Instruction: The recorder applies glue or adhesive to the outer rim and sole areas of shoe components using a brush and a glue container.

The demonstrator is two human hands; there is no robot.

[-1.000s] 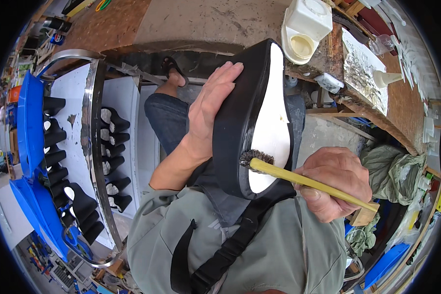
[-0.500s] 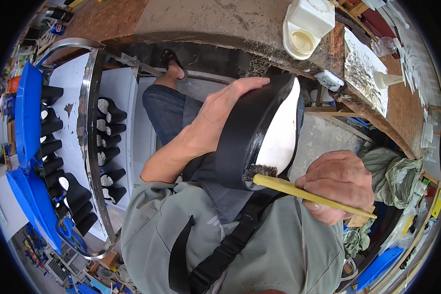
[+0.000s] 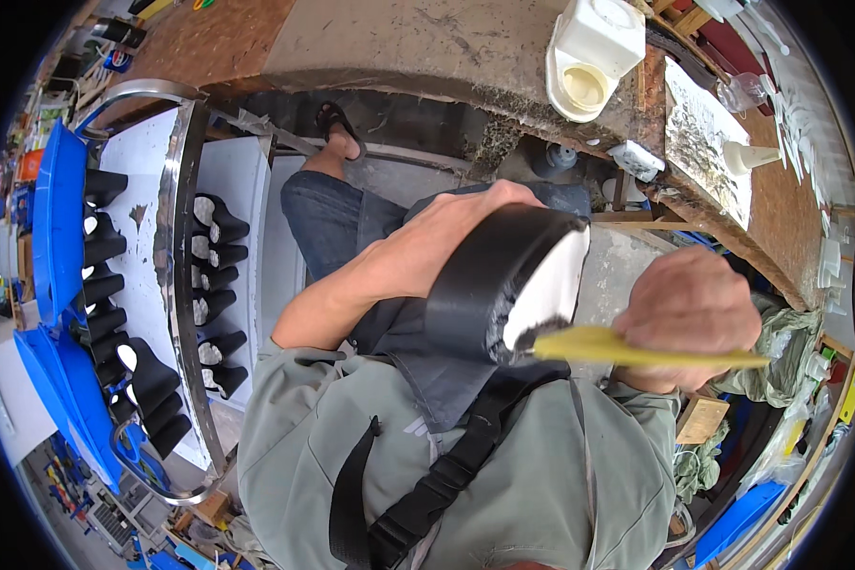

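Note:
In front of my chest my left hand (image 3: 451, 223) grips a black shoe upper (image 3: 480, 280) from its far left side, with the fingertips hidden behind it. Its white underside (image 3: 549, 290) faces right, and a dark, shiny strip runs along the edge. A brush with a flat yellow handle (image 3: 579, 346) is held in my right hand (image 3: 689, 313), whose fingers are closed round the handle. The dark bristles lie at the near end of the upper's edge; hand and brush are smeared by motion.
To the left, a metal-framed rack (image 3: 176, 190) carries several similar black uppers (image 3: 220, 220) beside blue trays (image 3: 57, 228). A worn workbench (image 3: 399, 47) curves across the far side, with a white glue container (image 3: 594, 57) on it. A white nozzle (image 3: 750, 157) stands on a stained sheet (image 3: 698, 123).
The upper has tilted and come down slightly toward me with my left hand. My right hand and the brush have shifted right, with the handle turned nearer level.

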